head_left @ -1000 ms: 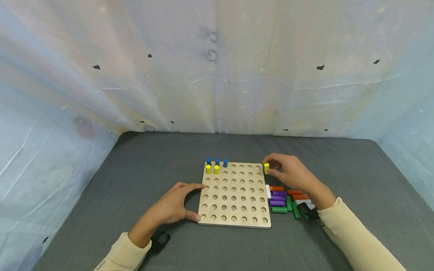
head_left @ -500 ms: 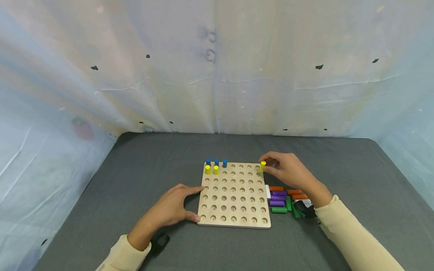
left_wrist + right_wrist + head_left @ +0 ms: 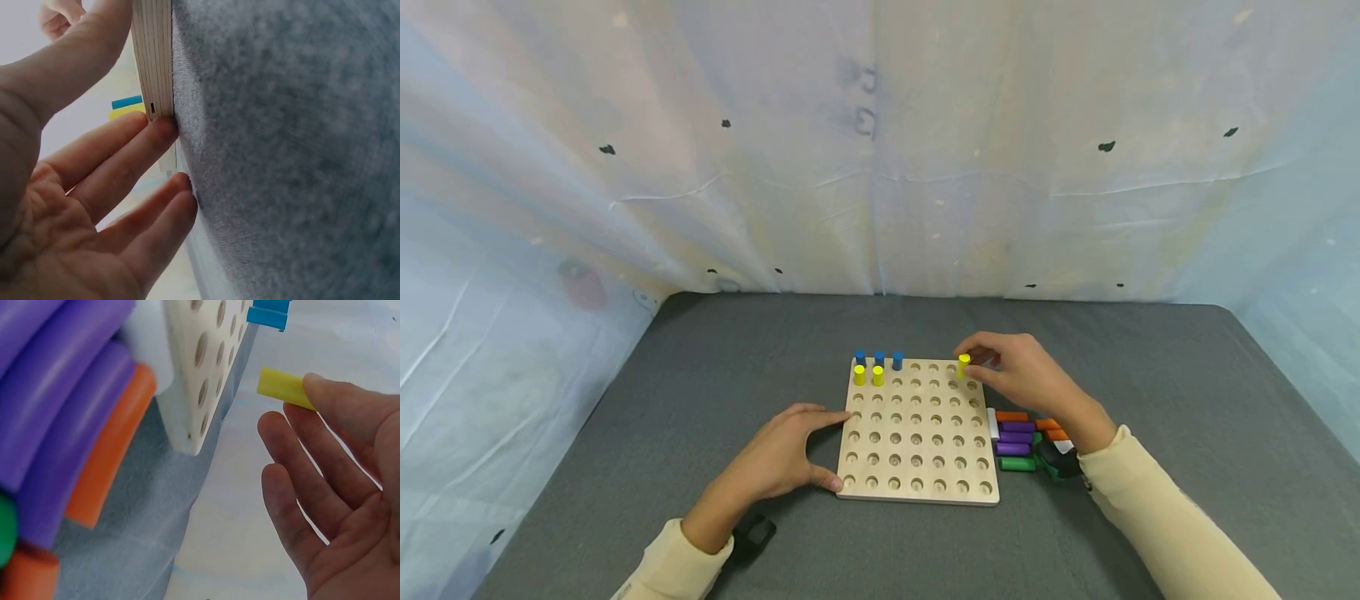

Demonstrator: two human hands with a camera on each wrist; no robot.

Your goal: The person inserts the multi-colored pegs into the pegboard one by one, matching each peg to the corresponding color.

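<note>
The pegboard [image 3: 917,429], pale wood with rows of round holes, lies flat on the grey cloth surface [image 3: 760,350]. Well to its left we've got creased, pale sheeting [image 3: 512,375] with a faded reddish patch, and at its left edge here's the left hand [image 3: 786,450], thumb and fingers spread, touching the wood. Behind the board we see a hanging sheet [image 3: 985,233] dotted with dark marks. In its far-left corner stand three blue pegs [image 3: 898,361], two yellow pegs [image 3: 877,377] just in front. Above its far-right part, the right hand [image 3: 1026,371] pinches another yellow peg [image 3: 964,361]; we can't tell whether that touches a hole. Beside its right edge lie loose pegs [image 3: 1015,438]: white, orange, purple, green, some partly hidden.
</note>
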